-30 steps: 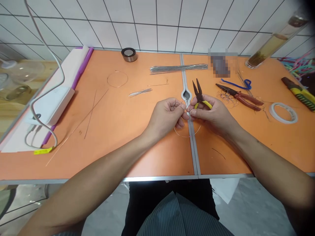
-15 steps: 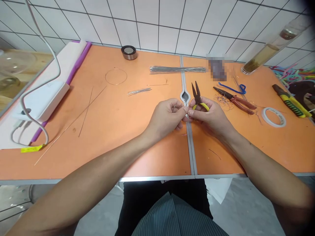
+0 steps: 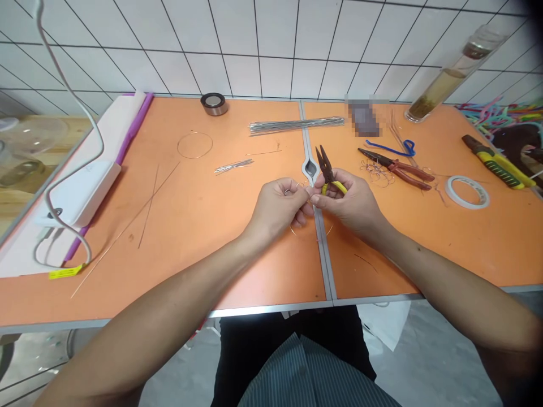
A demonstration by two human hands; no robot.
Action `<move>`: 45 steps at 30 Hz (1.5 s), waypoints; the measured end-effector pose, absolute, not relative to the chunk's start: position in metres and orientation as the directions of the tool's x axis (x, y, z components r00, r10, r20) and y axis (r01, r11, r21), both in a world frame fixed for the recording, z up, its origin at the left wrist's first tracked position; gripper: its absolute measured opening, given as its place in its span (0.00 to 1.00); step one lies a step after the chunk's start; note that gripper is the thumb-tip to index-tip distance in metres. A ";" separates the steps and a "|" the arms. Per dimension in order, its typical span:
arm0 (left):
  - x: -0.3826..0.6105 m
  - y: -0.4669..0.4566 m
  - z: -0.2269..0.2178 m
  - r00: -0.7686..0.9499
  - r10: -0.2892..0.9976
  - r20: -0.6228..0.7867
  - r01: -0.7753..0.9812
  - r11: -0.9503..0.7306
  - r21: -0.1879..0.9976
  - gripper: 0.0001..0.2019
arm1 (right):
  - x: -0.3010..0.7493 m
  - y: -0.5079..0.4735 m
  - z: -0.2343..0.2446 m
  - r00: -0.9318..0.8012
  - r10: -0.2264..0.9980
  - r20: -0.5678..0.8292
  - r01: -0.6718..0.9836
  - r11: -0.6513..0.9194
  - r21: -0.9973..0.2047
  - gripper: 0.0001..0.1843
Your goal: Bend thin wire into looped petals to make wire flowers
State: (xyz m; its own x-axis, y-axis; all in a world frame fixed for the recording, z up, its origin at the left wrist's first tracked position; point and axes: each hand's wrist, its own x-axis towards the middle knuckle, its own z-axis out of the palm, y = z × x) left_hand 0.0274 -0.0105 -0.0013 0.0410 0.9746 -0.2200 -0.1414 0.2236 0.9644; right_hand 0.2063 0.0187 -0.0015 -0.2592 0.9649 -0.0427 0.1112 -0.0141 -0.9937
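My left hand (image 3: 280, 206) is closed, thumb and forefinger pinching a thin wire ring (image 3: 293, 230) whose curve shows below both hands. My right hand (image 3: 352, 195) carries small needle-nose pliers (image 3: 326, 167) with yellow handles, their dark jaws pointing up and away. Its thumb and forefinger meet the left fingertips at the wire. Just beyond the hands lies a grey eye-shaped piece (image 3: 311, 167) over the table seam. Another thin wire ring (image 3: 195, 145) rests farther left on the orange table (image 3: 190, 226).
Short wires (image 3: 233, 165) and a long wire bundle (image 3: 292, 125) lie ahead. At right are red-handled pliers (image 3: 399, 168), a blue bent strip (image 3: 392, 149), a white tape roll (image 3: 467, 193) and a yellow-green cutter (image 3: 492, 163). Black tape (image 3: 214, 104) stands by the wall; a white box (image 3: 80, 195) at left.
The view has shifted slightly. The wire ring's curve now shows below my hands, which stay together with the pliers in the right one.
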 end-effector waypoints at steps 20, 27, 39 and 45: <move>0.016 -0.007 -0.005 0.056 0.968 -0.244 -0.165 0.250 0.954 0.16 | 0.213 0.028 -0.005 -0.409 0.908 -0.089 0.035 -0.082 -0.996 0.20; 0.013 -0.003 -0.007 0.085 0.958 -0.273 -0.191 0.285 0.939 0.17 | 0.215 0.027 -0.003 -0.380 0.920 -0.092 0.051 -0.079 -0.996 0.18; 0.002 0.004 -0.006 0.101 0.935 -0.339 -0.279 0.354 0.893 0.15 | 0.247 0.049 0.003 -0.316 0.930 0.187 0.590 0.347 -0.729 0.18; -0.007 0.006 0.003 0.021 0.931 -0.365 -0.339 0.350 0.873 0.10 | 0.267 0.038 -0.002 -0.383 0.911 0.151 0.868 0.411 -0.280 0.17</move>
